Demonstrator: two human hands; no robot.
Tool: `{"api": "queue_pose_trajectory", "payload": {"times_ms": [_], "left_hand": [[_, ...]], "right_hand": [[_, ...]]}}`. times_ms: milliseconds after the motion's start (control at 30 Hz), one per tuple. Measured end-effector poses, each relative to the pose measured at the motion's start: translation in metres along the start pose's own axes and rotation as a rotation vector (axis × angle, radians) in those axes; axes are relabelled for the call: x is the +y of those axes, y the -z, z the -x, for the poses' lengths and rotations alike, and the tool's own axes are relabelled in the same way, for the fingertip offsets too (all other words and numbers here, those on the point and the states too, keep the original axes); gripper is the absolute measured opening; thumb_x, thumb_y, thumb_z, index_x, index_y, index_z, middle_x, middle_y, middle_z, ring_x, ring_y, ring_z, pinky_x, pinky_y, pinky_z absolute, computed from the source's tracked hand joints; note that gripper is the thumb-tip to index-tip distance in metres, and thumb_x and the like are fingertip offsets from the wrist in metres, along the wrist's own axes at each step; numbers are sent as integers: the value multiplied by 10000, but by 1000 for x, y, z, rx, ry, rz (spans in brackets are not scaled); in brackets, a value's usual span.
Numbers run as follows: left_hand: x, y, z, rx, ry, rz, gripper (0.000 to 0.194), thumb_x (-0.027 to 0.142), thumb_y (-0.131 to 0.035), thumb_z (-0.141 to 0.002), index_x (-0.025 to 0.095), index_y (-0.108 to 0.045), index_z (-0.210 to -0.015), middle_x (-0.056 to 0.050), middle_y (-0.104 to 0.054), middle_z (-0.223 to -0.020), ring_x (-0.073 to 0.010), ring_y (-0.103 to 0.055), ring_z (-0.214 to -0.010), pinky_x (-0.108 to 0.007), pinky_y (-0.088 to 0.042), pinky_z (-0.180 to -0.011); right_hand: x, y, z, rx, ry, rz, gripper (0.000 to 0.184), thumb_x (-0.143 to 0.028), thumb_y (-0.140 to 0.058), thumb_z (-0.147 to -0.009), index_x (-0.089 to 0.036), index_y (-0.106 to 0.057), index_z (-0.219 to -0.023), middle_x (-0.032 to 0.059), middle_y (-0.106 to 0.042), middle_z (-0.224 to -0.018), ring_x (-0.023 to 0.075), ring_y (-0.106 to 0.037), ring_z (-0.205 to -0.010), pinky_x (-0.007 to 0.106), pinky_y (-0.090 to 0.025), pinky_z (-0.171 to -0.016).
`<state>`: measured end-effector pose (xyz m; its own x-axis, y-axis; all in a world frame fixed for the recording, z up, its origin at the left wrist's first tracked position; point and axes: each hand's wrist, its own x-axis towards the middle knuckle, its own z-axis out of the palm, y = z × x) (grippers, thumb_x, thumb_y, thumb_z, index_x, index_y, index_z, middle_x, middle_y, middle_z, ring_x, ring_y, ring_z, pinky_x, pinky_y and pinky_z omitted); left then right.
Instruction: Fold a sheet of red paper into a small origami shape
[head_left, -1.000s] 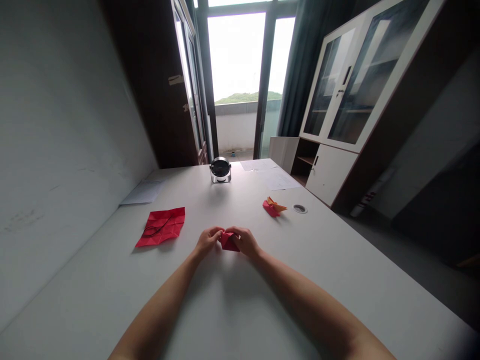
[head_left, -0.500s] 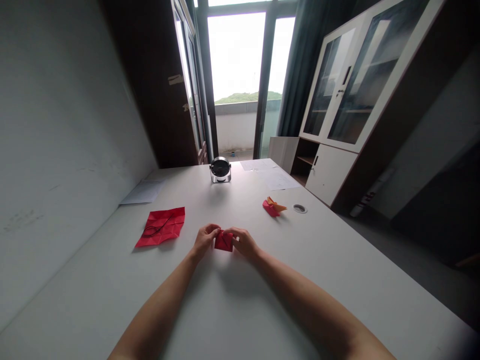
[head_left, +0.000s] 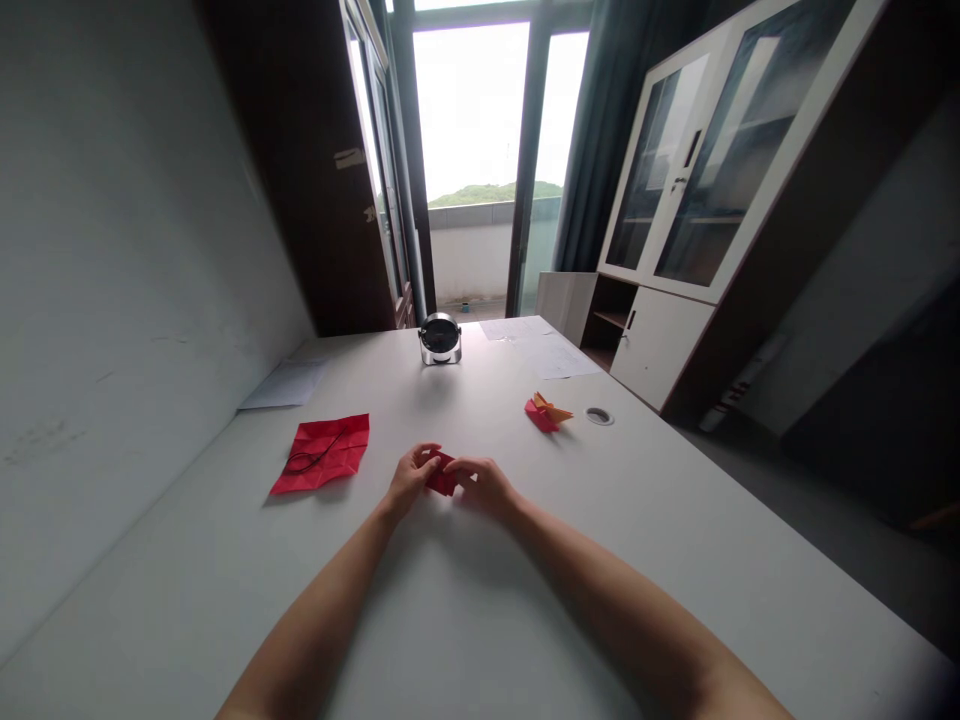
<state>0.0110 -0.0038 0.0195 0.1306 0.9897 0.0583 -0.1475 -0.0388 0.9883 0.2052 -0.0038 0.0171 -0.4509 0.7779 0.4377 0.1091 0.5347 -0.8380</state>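
A small folded red paper piece [head_left: 441, 476] lies between my two hands at the middle of the white table [head_left: 465, 600]. My left hand [head_left: 410, 479] pinches its left side with fingers closed on it. My right hand [head_left: 484, 484] grips its right side, fingers curled over the paper. Most of the piece is hidden by my fingers.
A creased red paper sheet [head_left: 324, 452] with a black cord on it lies to the left. A red and orange folded figure [head_left: 547, 412] sits right of centre beside a cable hole [head_left: 599, 416]. A small round fan [head_left: 440, 339] and white paper sheets [head_left: 285, 384] lie at the far end.
The red piece has been folded smaller and moved slightly left between my hands. Both hands have shifted a little left and closed further over it.
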Motion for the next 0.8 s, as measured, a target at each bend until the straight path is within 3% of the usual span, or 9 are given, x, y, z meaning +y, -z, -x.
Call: {"api": "queue_pose_trajectory", "payload": {"times_ms": [233, 433, 600, 800], "left_hand": [[-1, 1, -1, -1, -37, -10, 524, 455, -737, -776, 130, -603, -1166, -86, -725, -876, -167, -676, -723, -265, -532, -653], [-1, -3, -2, -32, -17, -71, 523, 462, -682, -815, 127, -589, -1205, -67, -698, -846, -146, -638, -673, -249, -502, -613], [1, -6, -1, -17, -43, -47, 579, 418, -639, -849, 154, -470, -1335, -26, -654, -830, -129, -614, -678, -246, -489, -641], [1, -7, 0, -20, -75, -53, 619, 421, -594, -875, 187, -334, -1385, 0, -637, -828, -126, -614, -621, -262, -478, -631]], "right_hand": [[-2, 0, -1, 30, -7, 51, 200, -243, -638, -857, -230, -732, -1032, 56, -732, -943, 157, -651, -731, 285, -514, -709], [6, 2, -3, 138, -50, 127, 207, -343, -613, -882, -183, -708, -791, 26, -698, -732, 152, -593, -656, 271, -468, -663], [19, 5, -4, 268, -156, 0, 298, -447, -615, -873, -169, -686, -793, 14, -661, -687, 140, -564, -627, 255, -446, -618], [17, 9, -7, 319, -201, -191, 347, -499, -621, -853, -157, -671, -815, 17, -644, -688, 141, -566, -636, 261, -457, -613]]}}
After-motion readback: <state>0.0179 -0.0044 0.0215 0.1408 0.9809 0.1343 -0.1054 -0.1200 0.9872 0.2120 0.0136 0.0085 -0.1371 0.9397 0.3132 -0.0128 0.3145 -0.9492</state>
